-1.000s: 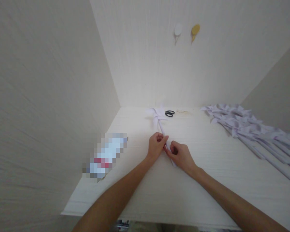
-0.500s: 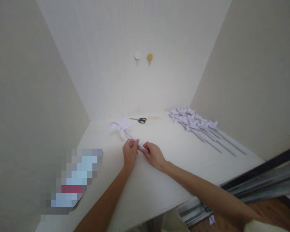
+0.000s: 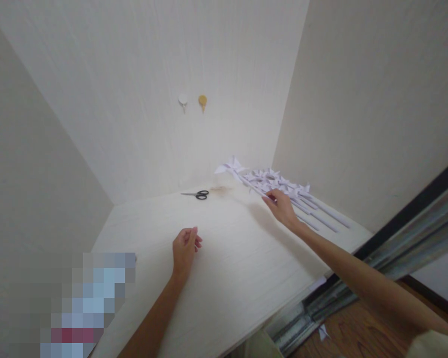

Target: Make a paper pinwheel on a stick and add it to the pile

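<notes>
My right hand (image 3: 280, 208) pinches the rolled paper stick of a white paper pinwheel (image 3: 231, 168), whose folded blades point to the far left, toward the back wall. This pinwheel is held above the table, beside and partly over a pile of similar paper pinwheels (image 3: 296, 189) with their sticks toward me. Over the middle front of the table, my left hand (image 3: 185, 248) is loosely curled, fingers slightly apart, with nothing in it. Scissors (image 3: 197, 194) with black handles lie beyond it, near the back wall.
The white table (image 3: 224, 278) is enclosed by walls on three sides. Two hooks, one white (image 3: 182, 101) and one gold (image 3: 202, 102), are on the back wall. A blurred-out object (image 3: 93, 298) is at the left. Beyond the front edge, a paper scrap (image 3: 323, 332) lies on the wooden floor.
My right hand has carried the pinwheel from the middle of the table right to the pile. The left hand has let go of its stick. The view has turned right.
</notes>
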Tool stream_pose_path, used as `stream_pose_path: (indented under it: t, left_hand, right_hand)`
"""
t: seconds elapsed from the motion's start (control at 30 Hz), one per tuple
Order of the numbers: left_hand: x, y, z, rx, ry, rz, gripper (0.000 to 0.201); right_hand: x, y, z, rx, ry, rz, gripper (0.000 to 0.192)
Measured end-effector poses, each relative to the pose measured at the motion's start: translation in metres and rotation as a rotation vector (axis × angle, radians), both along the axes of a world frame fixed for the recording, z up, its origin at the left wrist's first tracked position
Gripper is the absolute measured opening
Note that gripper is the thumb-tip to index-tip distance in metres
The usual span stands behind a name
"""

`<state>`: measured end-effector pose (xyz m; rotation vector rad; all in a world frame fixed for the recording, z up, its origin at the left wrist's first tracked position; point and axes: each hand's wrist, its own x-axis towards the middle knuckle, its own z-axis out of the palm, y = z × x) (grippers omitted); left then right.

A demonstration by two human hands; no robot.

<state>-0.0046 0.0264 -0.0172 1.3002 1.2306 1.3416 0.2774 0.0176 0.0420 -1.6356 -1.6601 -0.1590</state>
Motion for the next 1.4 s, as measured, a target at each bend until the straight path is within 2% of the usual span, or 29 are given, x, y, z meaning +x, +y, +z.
stream_pose_path:
  t: [0.1,0.2,0.33,0.47,0.87,1.07,1.2,1.3,1.4]
  left_hand:
    - [-0.001,0.0,-0.001,-0.002,0.02,0.001,0.028]
    - [-0.002,0.0,-0.002,0.0,0.037,-0.005,0.026]
    - [-0.003,0.0,-0.003,-0.007,0.043,-0.008,0.022]
    - [-0.003,0.0,-0.002,-0.018,0.031,0.003,0.02]
    - [0.0,-0.002,0.001,-0.037,0.033,-0.009,0.016]
    - [0.005,-0.004,0.005,-0.051,-0.035,0.001,0.014]
    - [0.008,-0.005,0.005,-0.058,-0.053,0.011,0.017]
    - [0.01,-0.004,0.003,-0.058,-0.068,0.018,0.019]
    - [0.011,-0.004,0.0,-0.048,-0.071,0.027,0.018]
  right_hand:
    - [0.035,-0.018,-0.012,-0.015,-0.036,-0.075,0.021]
    - [0.056,-0.035,-0.031,-0.085,-0.079,-0.103,0.022]
    - [0.067,-0.043,-0.052,-0.177,-0.126,-0.134,0.022]
    - [0.069,-0.037,-0.064,-0.226,-0.154,-0.186,0.022]
    - [0.073,-0.034,-0.068,-0.292,-0.218,-0.293,0.024]
    - [0.074,-0.038,-0.065,-0.256,-0.259,-0.333,0.029]
    - [0.053,-0.04,-0.057,-0.066,-0.213,-0.2,0.027]
    - [0.013,-0.039,-0.05,-0.059,-0.14,0.004,0.022]
    - [-0.039,-0.034,-0.046,-0.135,-0.109,0.229,0.019]
